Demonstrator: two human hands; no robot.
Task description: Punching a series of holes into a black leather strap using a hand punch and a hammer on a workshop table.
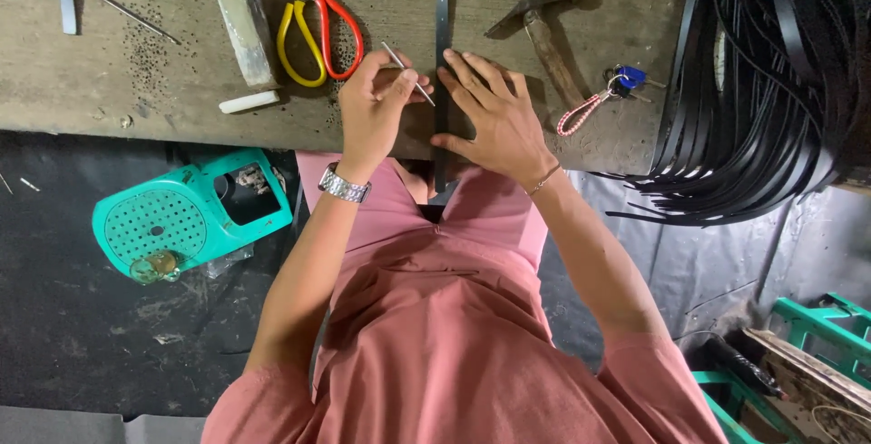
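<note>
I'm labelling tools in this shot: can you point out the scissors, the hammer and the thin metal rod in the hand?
scissors (319, 34): head view, on the red handle loop.
hammer (544, 40): head view, on the wooden handle.
metal rod (394, 56): head view, on the shaft above the fingers.

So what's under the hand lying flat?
A black strap runs under the right hand, showing past the fingertips and at the bench edge. The stretch beneath the hand is covered.
</note>
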